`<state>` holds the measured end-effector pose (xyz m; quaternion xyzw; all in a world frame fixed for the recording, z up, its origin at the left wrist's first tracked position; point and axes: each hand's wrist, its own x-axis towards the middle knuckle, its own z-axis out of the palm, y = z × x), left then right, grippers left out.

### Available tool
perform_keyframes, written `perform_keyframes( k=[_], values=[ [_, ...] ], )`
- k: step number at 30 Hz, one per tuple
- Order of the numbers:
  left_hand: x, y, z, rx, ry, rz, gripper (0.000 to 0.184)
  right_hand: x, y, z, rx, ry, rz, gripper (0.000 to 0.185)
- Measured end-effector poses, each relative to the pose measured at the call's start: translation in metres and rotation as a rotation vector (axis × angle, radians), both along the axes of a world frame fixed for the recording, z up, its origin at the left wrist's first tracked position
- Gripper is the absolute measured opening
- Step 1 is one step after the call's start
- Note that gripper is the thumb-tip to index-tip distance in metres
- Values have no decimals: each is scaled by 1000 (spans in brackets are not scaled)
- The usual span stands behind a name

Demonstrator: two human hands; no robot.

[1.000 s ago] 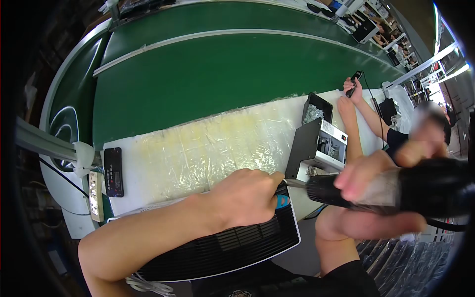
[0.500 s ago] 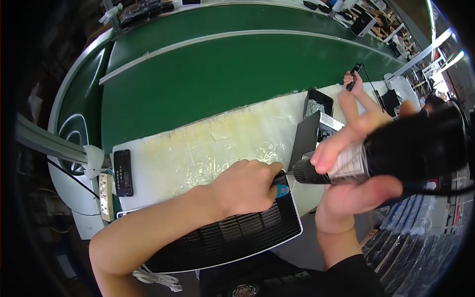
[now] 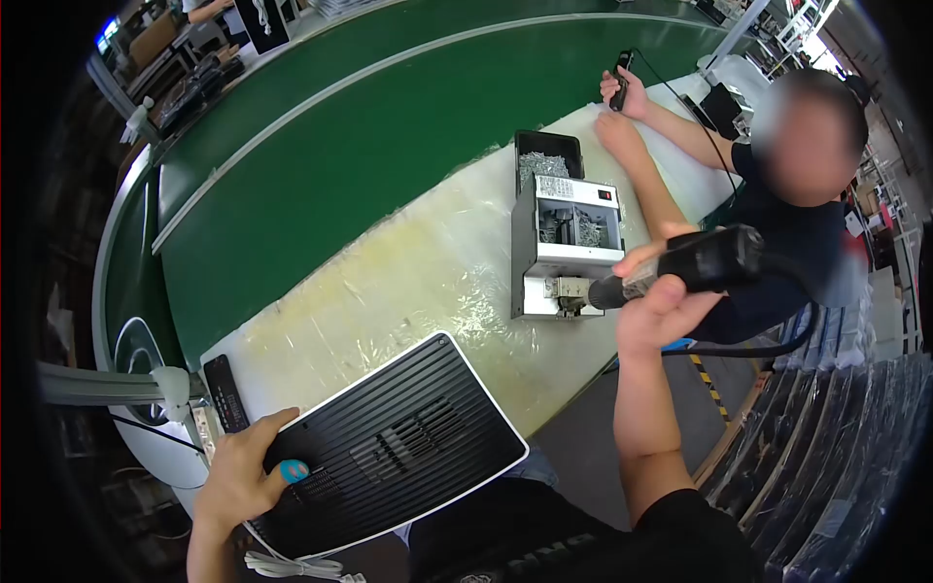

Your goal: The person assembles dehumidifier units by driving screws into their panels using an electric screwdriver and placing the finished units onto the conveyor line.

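Note:
My right hand (image 3: 661, 313) is wrapped round a black corded electric screwdriver (image 3: 705, 260). Its tip meets the outlet at the front of a screw feeder (image 3: 575, 255), whose hopper holds loose screws. At the lower left, my left hand (image 3: 238, 476) grips the left end of a black slatted panel (image 3: 398, 447) with a white rim, fingers at the edge and thumb on top. A blue wrap (image 3: 293, 471) covers the thumb's end. A bundled white cord (image 3: 292, 565) hangs at the panel's near left corner.
Behind the feeder stands a black bin (image 3: 547, 155) of screws. A co-worker's hand (image 3: 627, 95) holds another black tool at the right. A green conveyor belt (image 3: 369, 165) runs beyond the film-covered table (image 3: 389, 262). A dark device (image 3: 225, 394) lies at the left; wrapped stacks (image 3: 816, 457) stand lower right.
The screwdriver has moved away from the panel to the feeder's outlet. My left hand has shifted from the panel's far right part to its left end. The view has turned rightward.

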<state>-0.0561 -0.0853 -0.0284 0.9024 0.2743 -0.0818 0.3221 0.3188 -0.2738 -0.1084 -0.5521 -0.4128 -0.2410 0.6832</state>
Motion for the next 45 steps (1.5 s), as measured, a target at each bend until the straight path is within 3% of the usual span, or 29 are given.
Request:
perform_keyframes(
  k=[3, 5, 7, 10, 12, 20, 22, 26, 28, 40, 45],
  values=[
    [6, -8, 4, -42, 39, 60, 54, 2, -3, -14, -47, -60, 22, 72],
    [9, -16, -2, 19, -47, 30, 55, -2, -7, -16, -29, 11, 72, 65],
    [20, -28, 7, -14, 31, 80, 55, -14, -13, -10, -54, 173, 71, 51],
    [25, -27, -11, -9, -290, -20, 48, -34, -12, 18, -32, 227, 48, 54],
    [34, -22, -11, -179, -245, -1, 44, -49, -9, 40, 12, 240, 94, 57],
    [26, -31, -34, -37, -423, 48, 38, -139, 50, 117, 119, 213, 584, 67],
    [26, -29, -29, -66, -281, 55, 43, -155, 66, 122, 68, 192, 648, 69],
    [25, -29, -36, -76, -324, 61, 40, -174, 82, 126, -29, 145, 690, 74],
    [24, -30, -39, -52, -440, 60, 15, -178, 87, 127, -75, 127, 698, 77],
    [23, -29, -39, -26, -413, 31, 21, -189, 92, 119, -296, 16, 699, 92],
    [23, -29, -37, -34, -393, 26, 23, -172, 91, 115, -327, -178, 859, 97]
  ],
)
